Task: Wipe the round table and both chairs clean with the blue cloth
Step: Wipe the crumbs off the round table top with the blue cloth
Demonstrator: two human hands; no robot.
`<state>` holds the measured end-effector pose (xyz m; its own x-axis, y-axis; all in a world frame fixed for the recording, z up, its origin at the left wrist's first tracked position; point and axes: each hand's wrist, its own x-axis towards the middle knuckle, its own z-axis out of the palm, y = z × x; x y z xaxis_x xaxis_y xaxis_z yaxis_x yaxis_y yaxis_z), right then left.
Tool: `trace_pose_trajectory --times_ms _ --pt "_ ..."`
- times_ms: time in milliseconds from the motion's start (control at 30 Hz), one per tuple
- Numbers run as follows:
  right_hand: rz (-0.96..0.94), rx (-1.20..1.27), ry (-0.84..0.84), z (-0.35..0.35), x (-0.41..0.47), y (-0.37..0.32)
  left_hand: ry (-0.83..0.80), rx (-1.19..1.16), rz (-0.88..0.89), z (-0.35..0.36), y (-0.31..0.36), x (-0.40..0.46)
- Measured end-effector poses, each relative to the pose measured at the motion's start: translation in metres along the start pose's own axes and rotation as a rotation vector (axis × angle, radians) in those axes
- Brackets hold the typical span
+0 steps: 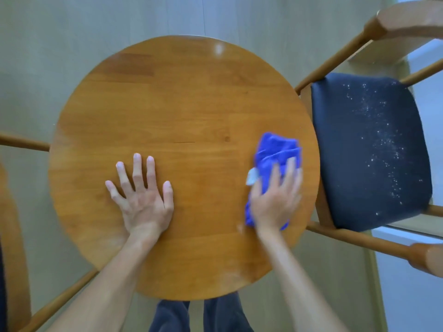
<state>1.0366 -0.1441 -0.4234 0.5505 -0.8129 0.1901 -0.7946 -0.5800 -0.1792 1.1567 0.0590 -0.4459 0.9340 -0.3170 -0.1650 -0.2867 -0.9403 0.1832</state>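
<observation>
A round wooden table [182, 111] fills the middle of the view. My left hand [141, 195] lies flat on it with fingers spread, left of centre. My right hand [275, 200] presses the bunched blue cloth [275, 149] onto the table near its right edge, fingers laid straight over the cloth; a small white tag sticks out beside the thumb. To the right stands a wooden chair with a dark seat cushion [369, 149] speckled with white crumbs or dust. Part of a second wooden chair [14, 236] shows at the left edge.
Pale wood-look floor [72, 44] surrounds the table. The right chair's backrest [407, 20] and front rail [359, 240] reach close to the table's rim. My dark trouser legs [196, 315] show below the table's near edge.
</observation>
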Motion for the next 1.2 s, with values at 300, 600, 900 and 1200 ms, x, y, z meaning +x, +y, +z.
trace_pose_trajectory --times_ms 300,600,900,1200 --pt "-1.101 0.183 -0.4 -0.043 -0.066 0.094 -0.057 -0.125 -0.008 -0.011 -0.006 -0.001" --pt "0.098 0.066 -0.186 -0.01 -0.072 -0.102 -0.016 -0.817 -0.165 -0.053 -0.025 0.003" --pt "-0.003 0.545 -0.396 -0.03 -0.056 -0.061 -0.078 -0.347 0.076 -0.053 0.007 -0.044" --pt "-0.239 0.055 -0.28 0.011 -0.05 -0.007 -0.091 -0.061 0.324 -0.018 0.056 -0.111"
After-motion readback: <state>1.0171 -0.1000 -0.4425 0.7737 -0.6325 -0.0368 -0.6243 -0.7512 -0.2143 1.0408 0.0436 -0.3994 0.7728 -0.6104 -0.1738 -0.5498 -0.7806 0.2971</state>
